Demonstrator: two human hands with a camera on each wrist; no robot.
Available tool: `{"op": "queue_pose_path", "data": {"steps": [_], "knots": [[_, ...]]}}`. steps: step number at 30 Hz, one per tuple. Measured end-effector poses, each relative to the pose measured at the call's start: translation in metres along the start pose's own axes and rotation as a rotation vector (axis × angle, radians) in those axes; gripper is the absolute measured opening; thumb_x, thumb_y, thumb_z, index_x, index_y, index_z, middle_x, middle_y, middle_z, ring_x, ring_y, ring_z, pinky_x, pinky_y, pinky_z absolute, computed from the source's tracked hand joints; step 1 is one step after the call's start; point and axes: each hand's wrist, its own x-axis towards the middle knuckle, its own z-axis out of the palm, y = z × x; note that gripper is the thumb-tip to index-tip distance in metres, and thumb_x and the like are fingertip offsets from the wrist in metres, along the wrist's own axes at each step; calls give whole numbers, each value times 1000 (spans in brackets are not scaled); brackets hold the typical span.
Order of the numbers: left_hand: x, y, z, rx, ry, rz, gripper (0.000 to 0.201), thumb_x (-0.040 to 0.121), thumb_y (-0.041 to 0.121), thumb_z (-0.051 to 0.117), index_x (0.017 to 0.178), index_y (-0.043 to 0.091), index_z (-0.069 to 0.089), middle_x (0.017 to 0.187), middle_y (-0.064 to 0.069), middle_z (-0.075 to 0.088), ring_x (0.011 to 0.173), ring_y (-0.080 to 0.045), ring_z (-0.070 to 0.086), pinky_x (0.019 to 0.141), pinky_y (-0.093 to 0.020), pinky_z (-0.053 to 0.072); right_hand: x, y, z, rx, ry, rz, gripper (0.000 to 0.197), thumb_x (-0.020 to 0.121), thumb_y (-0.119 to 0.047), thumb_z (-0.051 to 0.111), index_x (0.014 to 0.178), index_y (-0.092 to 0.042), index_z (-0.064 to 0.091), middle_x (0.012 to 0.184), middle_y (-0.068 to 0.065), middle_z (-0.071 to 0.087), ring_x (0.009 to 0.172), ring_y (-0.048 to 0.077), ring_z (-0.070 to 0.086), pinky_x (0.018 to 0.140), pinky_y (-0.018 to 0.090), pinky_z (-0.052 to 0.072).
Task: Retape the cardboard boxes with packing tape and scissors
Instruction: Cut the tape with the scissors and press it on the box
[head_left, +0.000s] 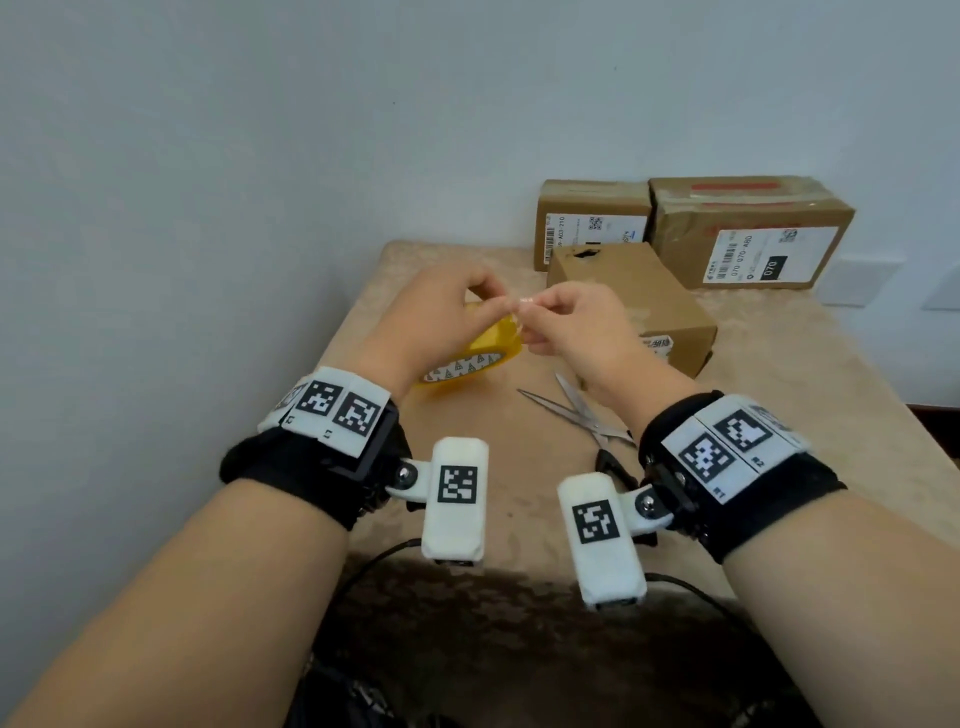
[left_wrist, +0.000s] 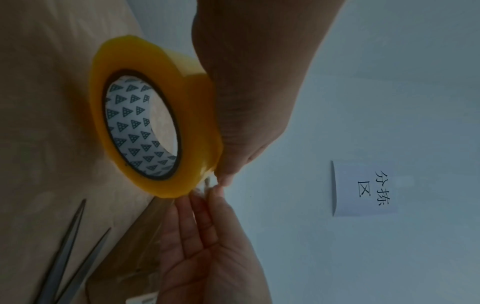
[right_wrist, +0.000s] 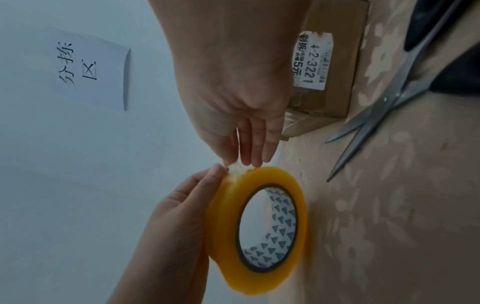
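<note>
I have the yellow translucent roll of packing tape (head_left: 470, 348) standing on edge on the beige patterned tabletop (head_left: 810, 364), just left of the nearest plain brown cardboard box (head_left: 631, 301). My left hand (head_left: 436, 317) curls over the top of the roll and steadies it, thumb and fingertips pressed to the outer wrap. My right hand (head_left: 561, 322) pinches the loose clear end of the tape (head_left: 524, 300) between thumb and forefinger, right at the top of the roll, where the two hands almost meet. The other fingers of that hand lie straight along the rim in the right wrist view.

The steel scissors with black handles (head_left: 582, 415) lie with their blades spread on the table between my wrists and the roll, untouched. Two more labelled brown cardboard boxes (head_left: 748, 228) sit against the wall behind the near one.

I judge the roll light and stiff, easy to brace by its rim or through the printed card core (left_wrist: 135, 123). The free end is the fussy part: thin, slick on one face, sticky on the other, and likely to fold onto itself or tear narrow. I would keep the pinch flat across the full width and pull steadily away from the roll while the left hand holds it down.
</note>
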Motion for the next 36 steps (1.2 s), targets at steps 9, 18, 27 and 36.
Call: {"op": "queue_pose_path", "data": {"steps": [9,18,27,36], "knots": [[0,-2,-1,28,-80,-87,36,93,36,56,125,20,56,123,2,56,106,-8,47,85,-20,33,4,-18,-8,-157,211,-194,11,87,-19,69,80,-10,69,75,2,66,73,12,60,75,28,52],[-2,-7,5,-169,9,-23,6,93,26,57,98,25,61,97,10,56,68,10,45,67,-13,35,8,-14,-13,-79,185,-124,30,91,-8,63,111,-17,43,77,8,67,65,13,67,71,27,59],[3,-10,5,-257,-8,-88,8,89,24,64,97,23,63,98,10,58,59,16,47,58,-7,33,12,-9,-21,-166,56,-293,17,92,-1,59,94,-16,68,72,-3,60,62,5,57,64,24,54],[-1,-9,3,-234,-28,-53,12,88,22,65,100,21,63,93,12,57,56,19,46,57,-9,33,13,-13,-26,-302,53,-232,21,91,-13,64,111,-11,70,85,2,67,65,6,59,71,19,54]]}}
